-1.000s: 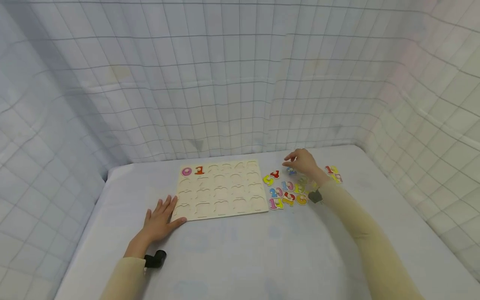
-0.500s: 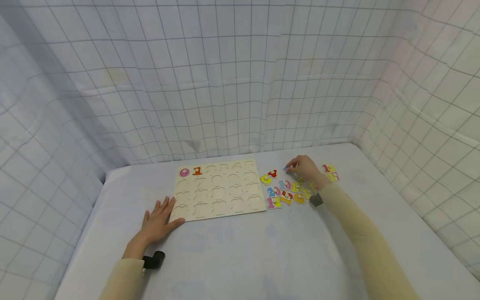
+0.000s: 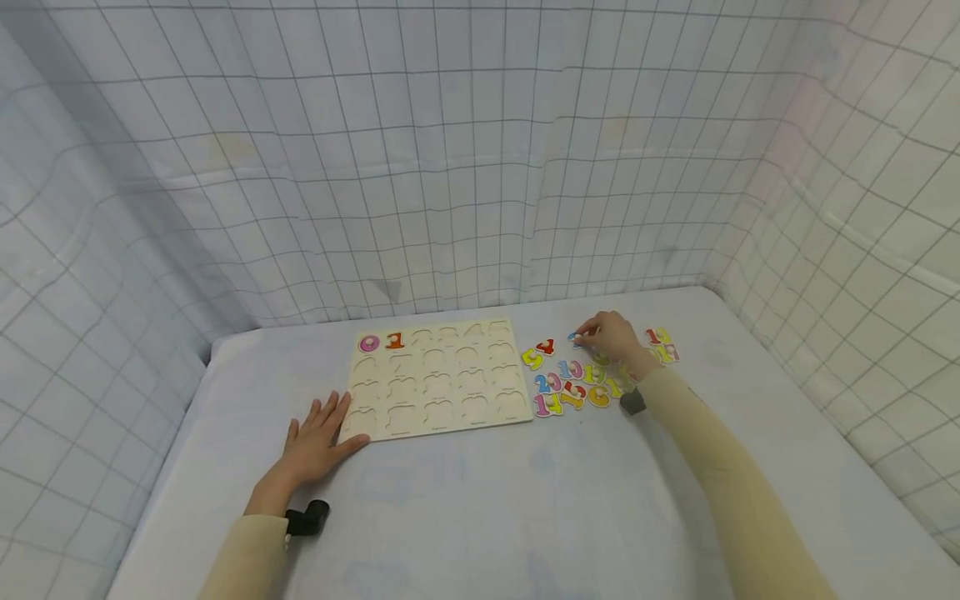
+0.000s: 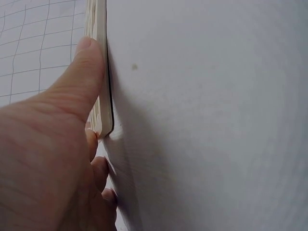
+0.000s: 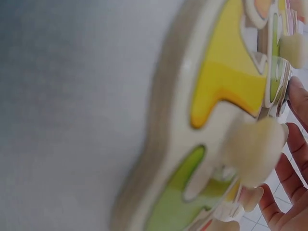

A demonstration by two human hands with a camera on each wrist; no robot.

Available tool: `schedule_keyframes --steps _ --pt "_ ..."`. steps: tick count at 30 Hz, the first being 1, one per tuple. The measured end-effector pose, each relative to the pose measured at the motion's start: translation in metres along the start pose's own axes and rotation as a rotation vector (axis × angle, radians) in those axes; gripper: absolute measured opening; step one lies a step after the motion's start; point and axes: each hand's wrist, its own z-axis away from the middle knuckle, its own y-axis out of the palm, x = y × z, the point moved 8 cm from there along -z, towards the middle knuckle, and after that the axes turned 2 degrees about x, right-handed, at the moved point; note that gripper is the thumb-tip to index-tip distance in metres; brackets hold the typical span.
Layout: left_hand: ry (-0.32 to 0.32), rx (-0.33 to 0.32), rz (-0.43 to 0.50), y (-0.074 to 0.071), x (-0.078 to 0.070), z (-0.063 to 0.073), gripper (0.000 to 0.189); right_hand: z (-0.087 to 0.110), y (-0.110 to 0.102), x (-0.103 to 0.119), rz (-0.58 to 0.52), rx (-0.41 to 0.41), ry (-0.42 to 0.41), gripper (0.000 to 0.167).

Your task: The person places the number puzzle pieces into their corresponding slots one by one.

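From the head view, I see the right hand (image 3: 611, 335) closed at the fingertips on a blue number piece (image 3: 575, 338) at the far right of the tabletop (image 3: 480, 508); a second ago those fingers hung apart above it. So, as I judge it, one piece is now taken up for handling, though it isn't on the board (image 3: 450, 360). The left hand (image 3: 313, 448) lies spread at the board's near left corner, as it did then. On the board I read a pink 0 (image 3: 369, 343) and a reddish 1 (image 3: 394, 341); between it and the right hand lie a red 4 (image 3: 546, 347) and a yellow 5 (image 3: 532, 359), with a 10 (image 3: 570, 370), a 20 (image 3: 548, 383) and an orange 6 (image 3: 597, 396) nearer. Print under the slots is too small to read

From the left wrist, the thumb (image 4: 86, 72) rests straight along the board's edge, nothing gripped

From the right wrist, a blurred yellow-and-green piece (image 5: 226, 72) with a pale knob (image 5: 255, 149) fills the foreground; its number I can't tell, and the held piece isn't clear
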Motion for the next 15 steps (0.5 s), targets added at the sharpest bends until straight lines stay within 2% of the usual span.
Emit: schedule_keyframes --steps 2,7,12,15 --pt "0.004 -0.003 -0.001 0.000 -0.001 0.000 0.087 0.000 0.000 0.000 0.004 -0.005 -0.008 0.026" --pt "0.009 -0.008 0.006 0.000 -0.002 0.001 0.087 0.000 -0.004 0.011 0.044 -0.055 -0.094 0.023" --pt "-0.001 0.003 0.007 0.001 -0.002 0.001 0.088 -0.002 -0.008 0.035 0.086 -0.125 -0.145 0.021" --pt "-0.005 0.000 0.003 0.000 -0.002 0.001 0.088 -0.009 -0.002 0.057 0.100 -0.144 -0.176 0.021"
